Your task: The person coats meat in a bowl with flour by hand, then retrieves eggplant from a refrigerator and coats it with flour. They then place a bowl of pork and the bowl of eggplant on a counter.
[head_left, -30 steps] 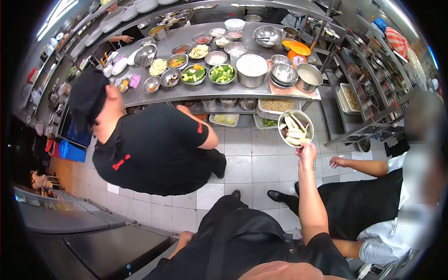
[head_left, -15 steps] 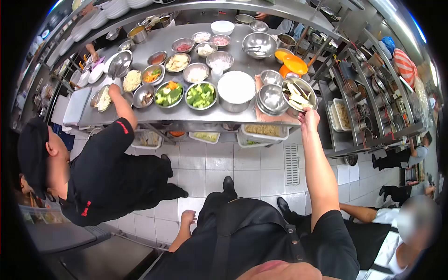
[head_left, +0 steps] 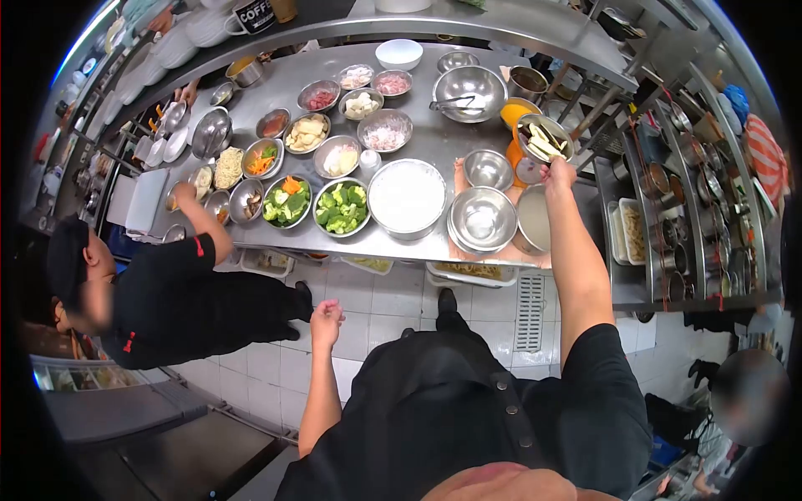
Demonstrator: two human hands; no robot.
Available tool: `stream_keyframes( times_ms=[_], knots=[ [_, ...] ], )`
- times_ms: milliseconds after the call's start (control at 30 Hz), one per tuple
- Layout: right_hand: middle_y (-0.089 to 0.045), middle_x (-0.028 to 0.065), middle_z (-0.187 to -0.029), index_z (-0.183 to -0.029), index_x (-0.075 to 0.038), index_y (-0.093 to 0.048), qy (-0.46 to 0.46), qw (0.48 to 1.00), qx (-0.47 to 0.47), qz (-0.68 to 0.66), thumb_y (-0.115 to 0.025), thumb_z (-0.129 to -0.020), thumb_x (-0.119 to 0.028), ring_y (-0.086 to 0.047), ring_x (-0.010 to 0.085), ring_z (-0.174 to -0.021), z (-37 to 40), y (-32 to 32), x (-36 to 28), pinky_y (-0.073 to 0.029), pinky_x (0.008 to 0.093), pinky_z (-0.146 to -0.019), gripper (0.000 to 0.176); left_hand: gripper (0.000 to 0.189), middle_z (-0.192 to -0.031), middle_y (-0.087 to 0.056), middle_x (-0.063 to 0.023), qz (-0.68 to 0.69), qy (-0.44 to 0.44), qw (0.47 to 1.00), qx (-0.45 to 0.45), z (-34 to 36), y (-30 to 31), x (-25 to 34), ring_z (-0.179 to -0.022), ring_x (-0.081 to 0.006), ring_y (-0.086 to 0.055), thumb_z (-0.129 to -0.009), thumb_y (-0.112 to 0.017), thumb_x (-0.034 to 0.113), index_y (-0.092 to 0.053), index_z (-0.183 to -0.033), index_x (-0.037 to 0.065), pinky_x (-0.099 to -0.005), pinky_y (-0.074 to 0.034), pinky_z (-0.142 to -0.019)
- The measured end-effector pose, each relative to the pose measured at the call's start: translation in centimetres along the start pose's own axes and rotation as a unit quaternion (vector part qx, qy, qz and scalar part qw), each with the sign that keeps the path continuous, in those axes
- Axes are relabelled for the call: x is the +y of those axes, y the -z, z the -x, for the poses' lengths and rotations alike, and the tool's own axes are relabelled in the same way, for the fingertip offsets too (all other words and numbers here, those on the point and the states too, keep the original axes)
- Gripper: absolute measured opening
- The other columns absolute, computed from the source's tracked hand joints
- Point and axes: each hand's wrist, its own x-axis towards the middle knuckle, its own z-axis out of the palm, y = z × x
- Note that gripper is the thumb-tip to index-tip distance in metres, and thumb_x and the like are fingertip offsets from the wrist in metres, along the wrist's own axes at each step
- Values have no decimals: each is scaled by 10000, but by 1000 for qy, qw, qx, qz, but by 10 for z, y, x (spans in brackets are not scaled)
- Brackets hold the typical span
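My right hand [head_left: 560, 171] grips the near rim of a metal bowl [head_left: 567, 153] at the counter's right end. Pale strips with dark skin, apparently eggplant, lie in that bowl, beside and partly over orange containers [head_left: 518, 110]. Just below it stands a metal pot [head_left: 535, 221], with stacked steel bowls [head_left: 482, 219] to its left. My left hand [head_left: 328, 315] hangs in front of the counter over the floor, fingers loosely bent and apart, holding nothing.
Bowls of broccoli [head_left: 342, 209] and a large pot of white contents [head_left: 408, 199] line the counter's front edge. At left, a co-worker in black [head_left: 192, 301] reaches to small bowls. A pan rack [head_left: 697, 192] stands at right, a shelf [head_left: 468, 25] overhead.
The bowl of strips has moved away from me and slightly right with my right hand, uncovering the metal pot. My left hand has risen. My view has shifted; the person at right is farther off.
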Motion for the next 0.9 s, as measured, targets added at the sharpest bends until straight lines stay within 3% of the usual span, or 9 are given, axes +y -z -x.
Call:
stream_keyframes(
  times_ms=[133,200,300,400,467,600,667,900],
  knots=[
    [-669,117,-763,-1031,53,-624,-7,997,-58,-44,-588,-888,-56,-610,178,-488,-34,6,12,-470,284,-371,184,282,-943,-696,-60,5,-46,999,24,-32,-40,91,-771,-130,-682,-938,-686,156,-657,-1183,20,-276,-535,-665],
    [-669,123,-791,-1026,28,-585,-9,993,-104,-45,-600,-925,-100,-636,190,-533,-44,25,16,-517,298,-415,164,330,-1002,-698,-76,-36,-112,992,43,-58,-65,139,-840,-155,-677,-921,-709,142,-641,-1214,5,-286,-541,-738],
    [-657,135,-870,-1053,-4,-548,-68,985,-157,-27,-580,-985,-171,-675,214,-654,-22,53,-6,-569,330,-529,183,542,-1164,-667,-151,-99,-182,975,77,-124,-99,183,-1033,-238,-645,-874,-770,215,-580,-1327,-13,-346,-512,-919],
    [-659,139,-868,-1057,-13,-542,-54,989,-132,-40,-592,-982,-172,-671,216,-643,-15,82,-17,-568,333,-541,182,818,-1383,-578,-250,-170,-223,953,118,-186,-133,216,-1274,-333,-568,-820,-818,315,-459,-1452,-59,-395,-433,-1080],
    [-671,142,-890,-1049,-24,-545,-47,989,-133,-45,-603,-978,-171,-666,214,-637,-15,98,-24,-563,325,-552,173,920,-1455,-521,-279,-225,-216,943,116,-221,-149,232,-1346,-373,-520,-791,-838,348,-407,-1475,-90,-408,-411,-1114],
    [-675,132,-900,-1039,-28,-549,-3,991,-136,-21,-615,-965,-155,-662,194,-644,-20,110,-34,-550,305,-555,161,968,-1345,-619,-272,-283,-170,936,120,-261,-176,247,-1237,-383,-612,-721,-880,418,-461,-1450,-62,-418,-464,-1052],
    [-675,128,-900,-1041,-27,-552,5,992,-125,-10,-615,-962,-148,-662,187,-650,-27,110,-38,-548,300,-560,158,699,-1125,-735,-215,-237,-185,951,71,-273,-180,248,-1061,-339,-704,-718,-891,389,-650,-1230,-19,-418,-528,-926],
    [-661,107,-873,-1077,-8,-566,17,992,-125,8,-625,-962,-173,-638,162,-614,-42,79,-37,-524,275,-528,210,575,-1053,-748,-192,-138,-204,963,106,-296,-194,226,-953,-333,-722,-729,-862,310,-663,-1160,-14,-427,-540,-870]
  ],
)
